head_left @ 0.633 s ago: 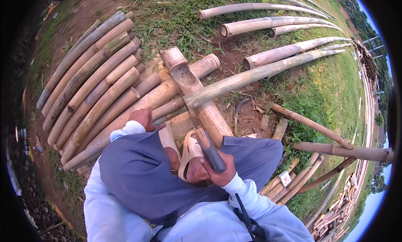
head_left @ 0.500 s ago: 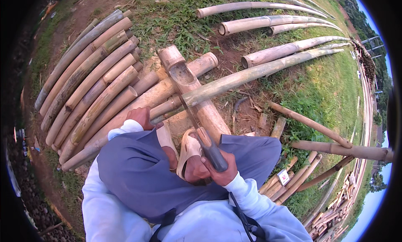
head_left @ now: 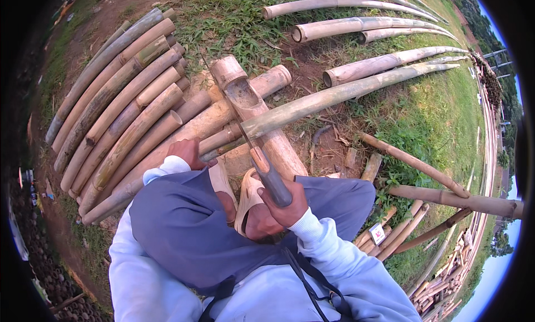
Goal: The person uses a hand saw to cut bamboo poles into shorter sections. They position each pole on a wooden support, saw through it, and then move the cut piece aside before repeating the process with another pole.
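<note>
My right hand (head_left: 288, 203) is closed round the dark grey handle of a hand saw (head_left: 272, 184). The saw's narrow blade points away from me and lies across a long greenish bamboo pole (head_left: 312, 103). My left hand (head_left: 186, 153) is wrapped round this pole's nearer part, left of the blade. Under the pole, a thick bamboo post (head_left: 277, 149) with a hollowed notch near its far end lies crosswise over another bamboo length (head_left: 272, 82). My sandalled feet (head_left: 249, 196) are beside the post, close under the saw handle.
Several cut bamboo lengths (head_left: 114, 107) lie side by side at the left. Long bamboo poles (head_left: 362, 25) stretch over the grass at the far right. Nearer on the right, a bamboo frame (head_left: 446, 197) stands by stacked pieces (head_left: 398, 233) with a small white card (head_left: 377, 233).
My right hand has pushed the saw forward, away from my body, so its blade reaches farther past the pole. My left hand keeps its place on the bamboo.
</note>
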`<action>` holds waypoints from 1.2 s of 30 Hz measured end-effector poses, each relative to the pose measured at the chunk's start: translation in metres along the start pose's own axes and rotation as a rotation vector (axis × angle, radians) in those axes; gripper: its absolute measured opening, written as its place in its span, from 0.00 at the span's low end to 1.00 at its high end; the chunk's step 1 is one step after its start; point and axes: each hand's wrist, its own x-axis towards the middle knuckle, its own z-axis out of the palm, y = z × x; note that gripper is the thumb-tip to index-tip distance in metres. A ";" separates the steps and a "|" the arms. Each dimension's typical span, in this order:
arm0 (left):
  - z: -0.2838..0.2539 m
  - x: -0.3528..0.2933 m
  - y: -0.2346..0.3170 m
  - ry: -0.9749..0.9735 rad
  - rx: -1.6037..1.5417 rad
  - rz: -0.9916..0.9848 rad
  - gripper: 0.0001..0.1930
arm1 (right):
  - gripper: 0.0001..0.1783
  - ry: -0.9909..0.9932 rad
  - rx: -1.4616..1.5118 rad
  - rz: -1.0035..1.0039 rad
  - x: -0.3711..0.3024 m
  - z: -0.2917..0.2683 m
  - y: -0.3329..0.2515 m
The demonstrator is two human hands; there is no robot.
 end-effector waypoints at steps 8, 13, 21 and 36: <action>0.007 -0.003 -0.007 0.009 0.007 0.012 0.50 | 0.14 -0.108 -0.015 0.102 -0.086 -0.038 -0.015; -0.002 -0.002 0.006 0.042 -0.004 0.023 0.49 | 0.08 0.025 0.044 0.017 0.009 -0.001 0.022; -0.001 -0.009 0.002 -0.007 0.014 -0.019 0.44 | 0.20 -0.100 -0.057 0.238 -0.124 -0.056 -0.041; 0.005 -0.004 -0.006 -0.007 0.017 -0.010 0.49 | 0.24 -0.094 -0.123 0.117 -0.128 -0.054 -0.036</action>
